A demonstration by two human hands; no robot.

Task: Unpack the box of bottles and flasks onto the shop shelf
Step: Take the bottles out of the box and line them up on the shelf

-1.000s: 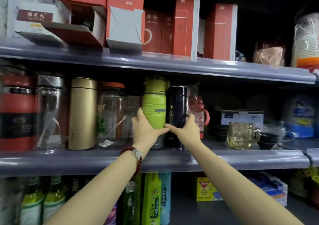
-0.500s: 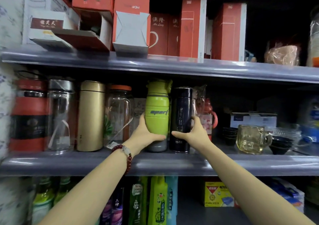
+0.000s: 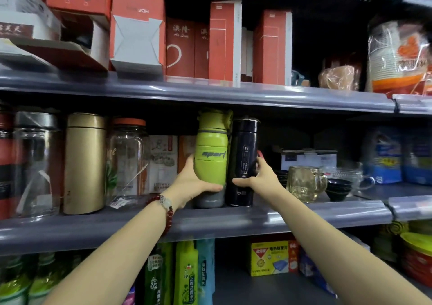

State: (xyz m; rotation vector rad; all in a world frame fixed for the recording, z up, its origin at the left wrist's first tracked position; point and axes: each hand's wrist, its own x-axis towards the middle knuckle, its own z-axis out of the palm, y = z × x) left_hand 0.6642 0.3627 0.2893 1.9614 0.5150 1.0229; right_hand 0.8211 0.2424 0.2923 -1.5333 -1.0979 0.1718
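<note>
On the middle shelf point(image 3: 304, 213), a green bottle point(image 3: 211, 157) and a black flask point(image 3: 244, 162) stand upright side by side, touching or nearly so, between a clear jar point(image 3: 127, 159) on the left and a glass mug point(image 3: 304, 183) on the right. The left hand point(image 3: 194, 180) is wrapped around the lower part of the green bottle, thumb across its front. The right hand point(image 3: 259, 176) grasps the black flask low on its right side, with the thumb reaching across its front.
</note>
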